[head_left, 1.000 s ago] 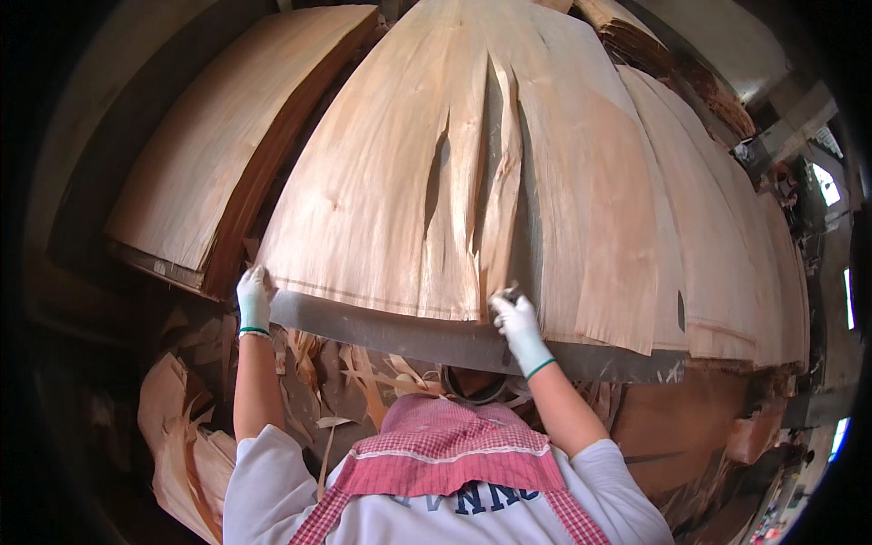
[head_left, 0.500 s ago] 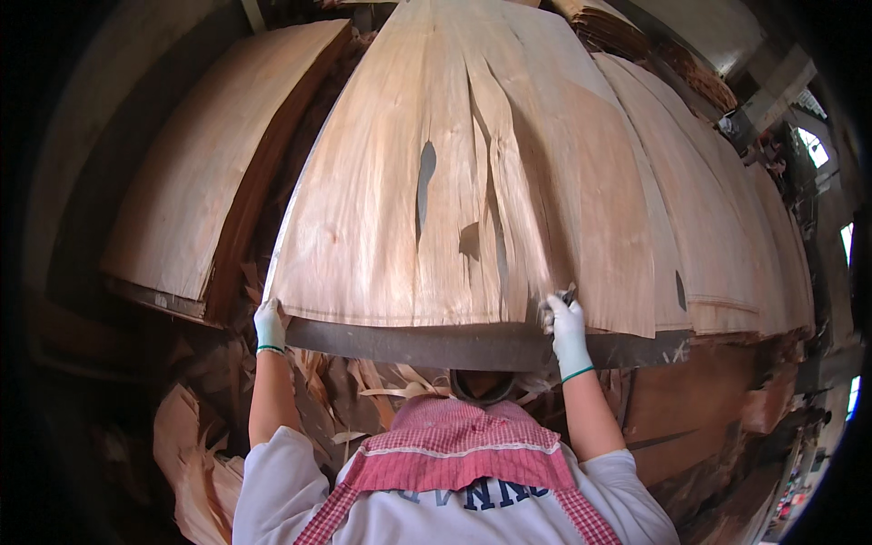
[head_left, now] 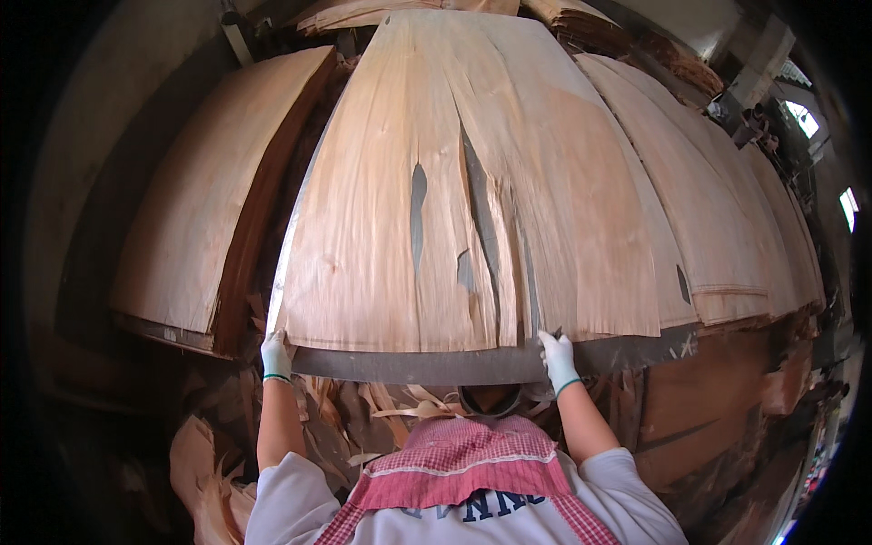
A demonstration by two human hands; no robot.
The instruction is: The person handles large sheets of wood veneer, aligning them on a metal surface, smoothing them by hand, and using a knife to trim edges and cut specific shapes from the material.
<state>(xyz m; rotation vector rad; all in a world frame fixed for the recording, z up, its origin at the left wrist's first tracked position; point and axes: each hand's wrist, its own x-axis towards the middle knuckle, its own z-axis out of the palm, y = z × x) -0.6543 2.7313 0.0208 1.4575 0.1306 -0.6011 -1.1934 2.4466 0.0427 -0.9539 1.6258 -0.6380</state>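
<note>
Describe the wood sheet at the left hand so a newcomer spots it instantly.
Find the dark grey surface in mid-picture, just beyond the pink checked cloth. On it lies a broad, pale wood sheet, its front-left corner at the left hand. Unlike the stack to its left and the sheets to its right, it has long open splits near its middle, grey showing through.

We wear a white short-sleeved shirt [head_left: 627, 486] with dark lettering [head_left: 495, 506] between the straps [head_left: 584, 520] of our pink checked apron [head_left: 472, 454], and a green-edged white glove [head_left: 561, 361] on each hand [head_left: 276, 354].
</note>
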